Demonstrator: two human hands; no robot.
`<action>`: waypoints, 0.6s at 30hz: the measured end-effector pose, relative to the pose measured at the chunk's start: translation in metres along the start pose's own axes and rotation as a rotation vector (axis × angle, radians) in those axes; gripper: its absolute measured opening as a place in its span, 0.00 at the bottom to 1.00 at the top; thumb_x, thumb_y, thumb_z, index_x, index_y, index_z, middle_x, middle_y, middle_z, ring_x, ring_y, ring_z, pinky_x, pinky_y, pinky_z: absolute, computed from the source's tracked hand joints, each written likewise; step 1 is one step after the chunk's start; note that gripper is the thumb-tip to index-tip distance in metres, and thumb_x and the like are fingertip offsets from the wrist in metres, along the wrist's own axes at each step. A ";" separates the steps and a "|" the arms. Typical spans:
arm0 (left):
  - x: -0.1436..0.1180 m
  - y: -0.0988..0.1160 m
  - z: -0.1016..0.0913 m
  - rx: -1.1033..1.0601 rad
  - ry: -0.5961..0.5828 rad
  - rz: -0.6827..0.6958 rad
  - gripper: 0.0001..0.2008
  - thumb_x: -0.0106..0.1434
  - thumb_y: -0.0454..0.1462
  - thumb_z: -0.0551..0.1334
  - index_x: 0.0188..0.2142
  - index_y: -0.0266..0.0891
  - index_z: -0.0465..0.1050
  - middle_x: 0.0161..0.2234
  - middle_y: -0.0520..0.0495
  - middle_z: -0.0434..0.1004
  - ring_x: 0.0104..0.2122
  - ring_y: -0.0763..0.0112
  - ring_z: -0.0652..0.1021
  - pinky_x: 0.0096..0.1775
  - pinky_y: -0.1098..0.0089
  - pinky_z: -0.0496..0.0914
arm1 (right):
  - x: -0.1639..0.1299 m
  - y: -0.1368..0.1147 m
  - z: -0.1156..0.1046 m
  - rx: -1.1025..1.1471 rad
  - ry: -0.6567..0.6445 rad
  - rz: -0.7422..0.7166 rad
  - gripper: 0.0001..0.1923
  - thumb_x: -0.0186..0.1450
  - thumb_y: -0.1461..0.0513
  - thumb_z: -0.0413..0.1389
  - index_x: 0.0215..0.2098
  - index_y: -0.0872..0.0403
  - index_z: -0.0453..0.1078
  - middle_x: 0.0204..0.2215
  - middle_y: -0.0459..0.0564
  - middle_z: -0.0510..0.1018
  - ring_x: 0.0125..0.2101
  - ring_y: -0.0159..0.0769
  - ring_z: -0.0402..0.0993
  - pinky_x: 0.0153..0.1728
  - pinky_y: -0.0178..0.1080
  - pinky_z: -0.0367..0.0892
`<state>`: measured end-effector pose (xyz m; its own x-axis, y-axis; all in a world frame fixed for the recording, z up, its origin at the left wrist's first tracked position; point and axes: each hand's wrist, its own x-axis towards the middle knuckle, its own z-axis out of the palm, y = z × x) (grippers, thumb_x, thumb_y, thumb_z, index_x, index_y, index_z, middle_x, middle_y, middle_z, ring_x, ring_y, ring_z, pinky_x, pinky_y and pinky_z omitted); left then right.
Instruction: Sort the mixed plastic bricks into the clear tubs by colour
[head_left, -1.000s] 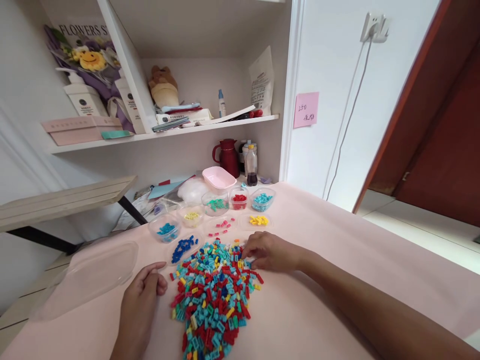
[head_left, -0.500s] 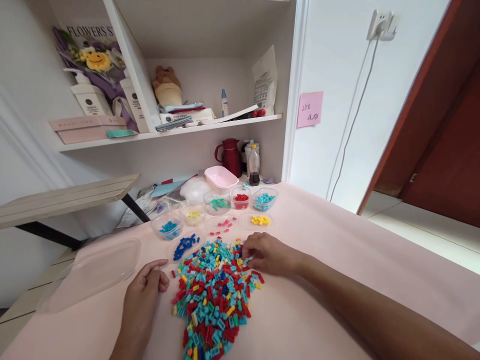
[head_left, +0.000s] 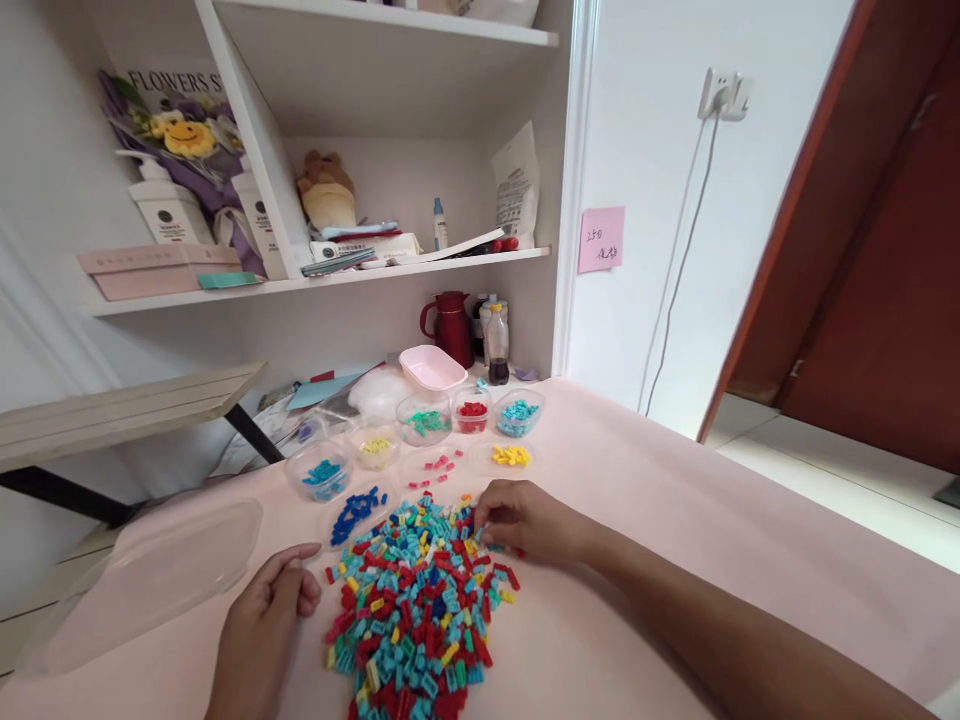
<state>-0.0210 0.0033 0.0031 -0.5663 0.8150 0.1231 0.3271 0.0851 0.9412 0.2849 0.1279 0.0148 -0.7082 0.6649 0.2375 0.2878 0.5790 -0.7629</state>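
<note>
At the two o'clock edge of a mixed pile of small coloured bricks [head_left: 416, 610], one piece is being pinched by the right hand [head_left: 525, 520], best lifted cleanly, while the left hand [head_left: 262, 620] is being rested loosely curled, empty, at nine o'clock.

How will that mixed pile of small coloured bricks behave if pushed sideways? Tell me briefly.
The pile of bricks would probably spread and scatter rather than slide as one, since the pieces lie loose and jumbled. Each looks small and blocky, so likely light and unlikely to roll. On the smooth pink table cover strays may skid; the right hand sits at the pile's far edge.
</note>
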 end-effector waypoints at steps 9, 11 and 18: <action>-0.001 0.001 0.002 -0.001 -0.017 -0.023 0.18 0.56 0.48 0.56 0.41 0.41 0.70 0.21 0.56 0.69 0.25 0.70 0.68 0.33 0.69 0.61 | 0.002 0.007 -0.004 0.496 -0.003 0.305 0.13 0.55 0.55 0.60 0.33 0.56 0.71 0.24 0.45 0.72 0.18 0.26 0.63 0.15 0.30 0.62; -0.001 0.002 0.001 -0.003 -0.020 -0.024 0.18 0.56 0.48 0.55 0.41 0.41 0.70 0.21 0.56 0.68 0.25 0.70 0.68 0.33 0.69 0.61 | 0.001 0.007 -0.005 0.500 -0.011 0.308 0.13 0.55 0.55 0.61 0.33 0.56 0.72 0.23 0.45 0.72 0.19 0.26 0.64 0.16 0.29 0.61; 0.000 0.004 0.002 -0.007 -0.013 -0.026 0.20 0.53 0.49 0.56 0.40 0.41 0.69 0.19 0.57 0.68 0.24 0.69 0.68 0.32 0.69 0.61 | 0.004 0.005 -0.008 0.328 0.037 0.165 0.10 0.54 0.57 0.61 0.30 0.56 0.73 0.25 0.46 0.75 0.25 0.30 0.69 0.25 0.32 0.64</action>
<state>-0.0186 0.0047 0.0061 -0.5646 0.8199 0.0945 0.3068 0.1022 0.9463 0.2889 0.1369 0.0169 -0.6438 0.7569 0.1126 0.1697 0.2847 -0.9435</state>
